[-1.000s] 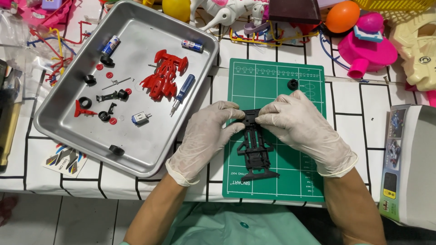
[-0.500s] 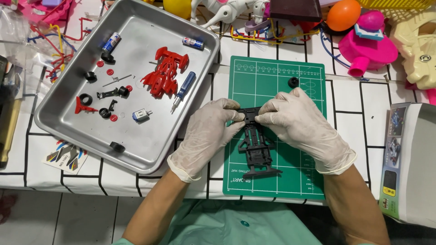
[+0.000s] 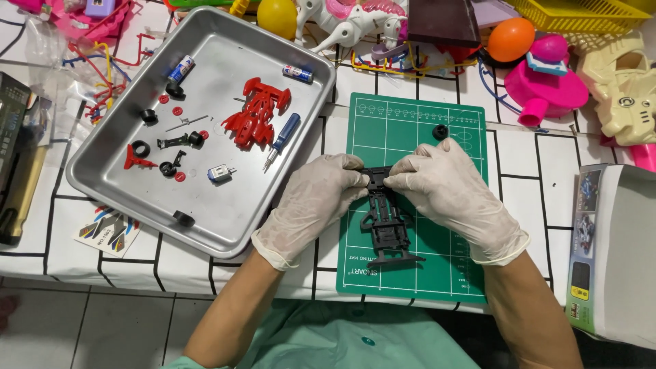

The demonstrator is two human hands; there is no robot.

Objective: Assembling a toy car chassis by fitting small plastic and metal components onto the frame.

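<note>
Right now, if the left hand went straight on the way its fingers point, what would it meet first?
The left hand points right across the black toy car chassis it grips, so it would likely meet the right hand's fingertips first; they look almost touching already.

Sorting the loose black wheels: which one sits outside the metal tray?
The small black wheel on the green cutting mat, just beyond the right hand. The others lie inside the tray.

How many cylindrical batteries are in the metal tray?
2. One battery lies near the far left corner of the tray, beside a black wheel. The other battery lies by the far right rim, next to the red car body. None looks hidden.
</note>
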